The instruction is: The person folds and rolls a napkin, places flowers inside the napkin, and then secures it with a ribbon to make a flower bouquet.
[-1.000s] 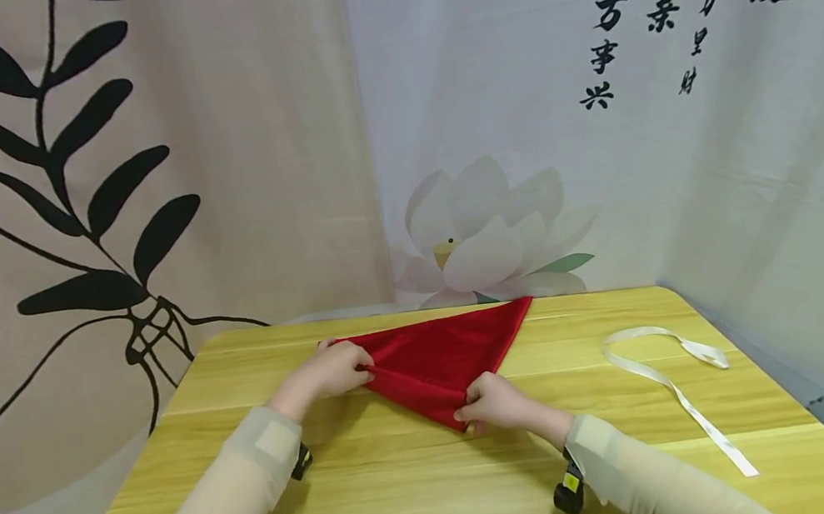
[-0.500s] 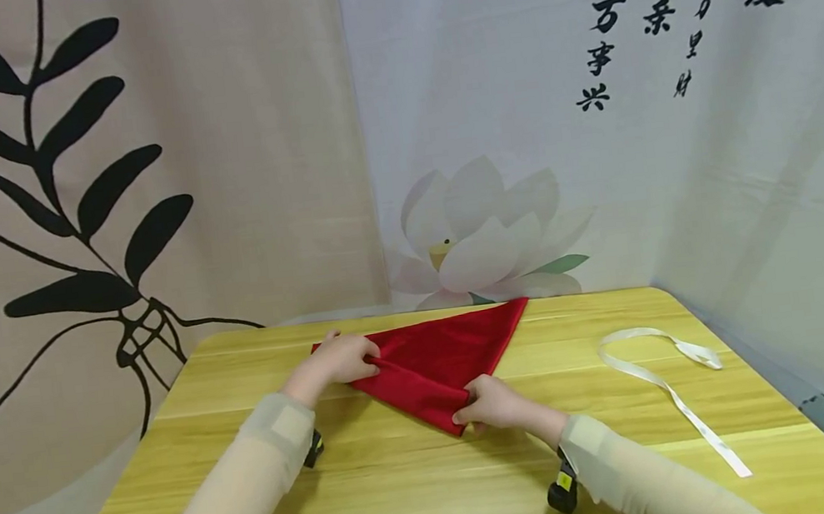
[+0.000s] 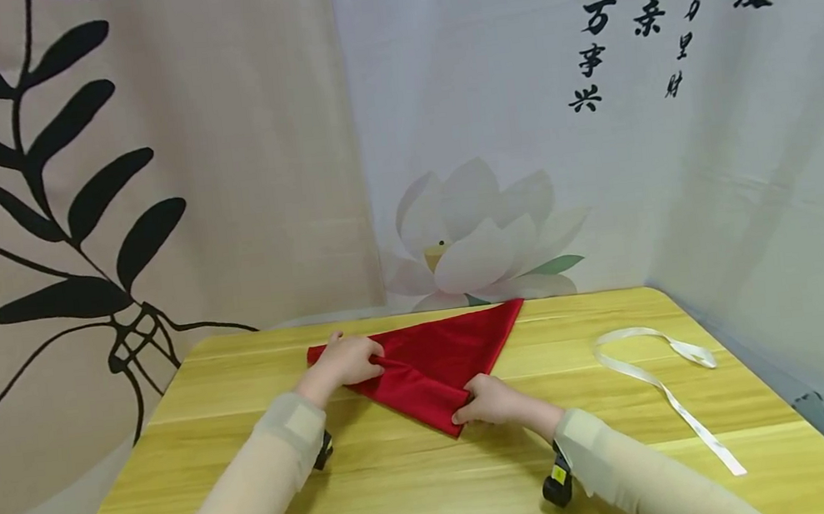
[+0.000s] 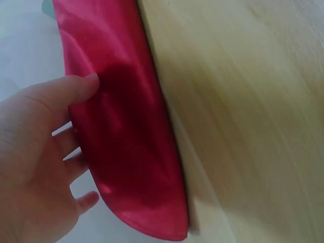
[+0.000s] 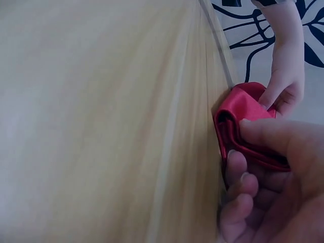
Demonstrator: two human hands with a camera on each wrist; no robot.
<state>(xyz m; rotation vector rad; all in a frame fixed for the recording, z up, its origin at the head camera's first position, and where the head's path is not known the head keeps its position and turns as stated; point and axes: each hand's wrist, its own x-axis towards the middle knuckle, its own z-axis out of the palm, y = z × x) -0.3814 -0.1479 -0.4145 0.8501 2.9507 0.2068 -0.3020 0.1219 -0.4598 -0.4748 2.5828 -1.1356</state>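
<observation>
A shiny red cloth (image 3: 451, 341) lies on the wooden table, its near side folded over into a band (image 4: 126, 152). In the head view my left hand (image 3: 347, 360) pinches the inner edge of this band near the cloth's left end. The left wrist view shows the thumb on top and the other fingers at or beyond the edge, partly hidden. At the near right corner my right hand (image 3: 498, 400) grips the folded end. Its stacked layers (image 5: 233, 131) show between thumb and fingers in the right wrist view.
A white ribbon (image 3: 668, 397) lies curved on the right side of the table (image 3: 423, 507). Behind the table's far edge hangs a curtain (image 3: 280, 153) printed with a plant, a lotus and black characters. A dark wrist camera (image 3: 557, 486) hangs below the right sleeve.
My left hand has shifted right along the cloth, and the cloth's left corner now shows beside it. The folded band looks broader and flatter. My right hand keeps its grip on the near corner.
</observation>
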